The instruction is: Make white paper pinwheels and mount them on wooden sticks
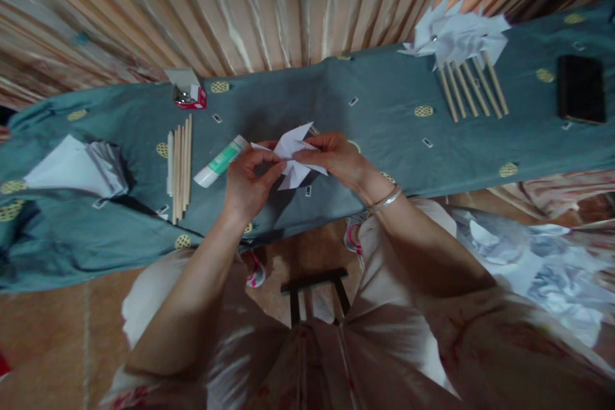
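Observation:
A white paper pinwheel (pixel 294 144) is held above the cloth, its pointed blades fanned out. My left hand (pixel 250 182) pinches it near the centre from the left. From the other side my right hand (pixel 339 157), a bracelet on its wrist, grips it with the thumb near the middle. Whether a pin sits at the centre is too small to tell. Just left of my left hand lies a white and green glue stick (pixel 221 161). Several wooden sticks (pixel 180 170) lie further left, beside an open red box of small metal pins (pixel 192 96).
A stack of folded white paper (pixel 79 166) lies at the left. Finished pinwheels on sticks (pixel 461 38) are piled at the back right, near a dark phone-like object (pixel 581 90). Crumpled white paper (pixel 552 269) fills a bag below right. A curtain (pixel 288 6) hangs behind the cloth-covered table (pixel 394 90).

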The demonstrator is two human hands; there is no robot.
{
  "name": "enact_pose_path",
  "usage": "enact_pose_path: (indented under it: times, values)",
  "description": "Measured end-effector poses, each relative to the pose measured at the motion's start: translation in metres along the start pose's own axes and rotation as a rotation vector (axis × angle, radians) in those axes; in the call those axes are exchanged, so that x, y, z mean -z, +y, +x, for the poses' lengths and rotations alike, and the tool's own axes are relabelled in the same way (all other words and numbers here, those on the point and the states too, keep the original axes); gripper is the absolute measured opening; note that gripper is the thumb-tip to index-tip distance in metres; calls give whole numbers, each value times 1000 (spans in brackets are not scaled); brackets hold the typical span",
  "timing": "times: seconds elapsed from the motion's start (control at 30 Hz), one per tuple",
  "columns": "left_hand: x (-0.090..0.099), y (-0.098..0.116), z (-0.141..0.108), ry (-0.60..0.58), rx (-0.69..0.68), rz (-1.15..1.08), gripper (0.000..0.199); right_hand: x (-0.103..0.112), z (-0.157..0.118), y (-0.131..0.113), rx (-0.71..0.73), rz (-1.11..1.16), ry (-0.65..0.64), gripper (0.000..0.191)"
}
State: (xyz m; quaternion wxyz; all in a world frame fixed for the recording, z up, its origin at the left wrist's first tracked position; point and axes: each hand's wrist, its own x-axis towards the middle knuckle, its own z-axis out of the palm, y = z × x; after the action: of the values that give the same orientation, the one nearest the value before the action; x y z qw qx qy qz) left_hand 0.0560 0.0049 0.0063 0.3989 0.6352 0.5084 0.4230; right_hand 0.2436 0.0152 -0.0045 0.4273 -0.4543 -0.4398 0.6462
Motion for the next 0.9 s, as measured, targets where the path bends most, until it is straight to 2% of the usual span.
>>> enact_pose_path:
  times: [0.2,0.9]
  values:
    - [-4,3,0,6,101,-29,6,0,0,0,-2,-10,-16,17]
    - [-7,12,-2,42,147,48,6,0,-1,2,-6,13,-35,26]
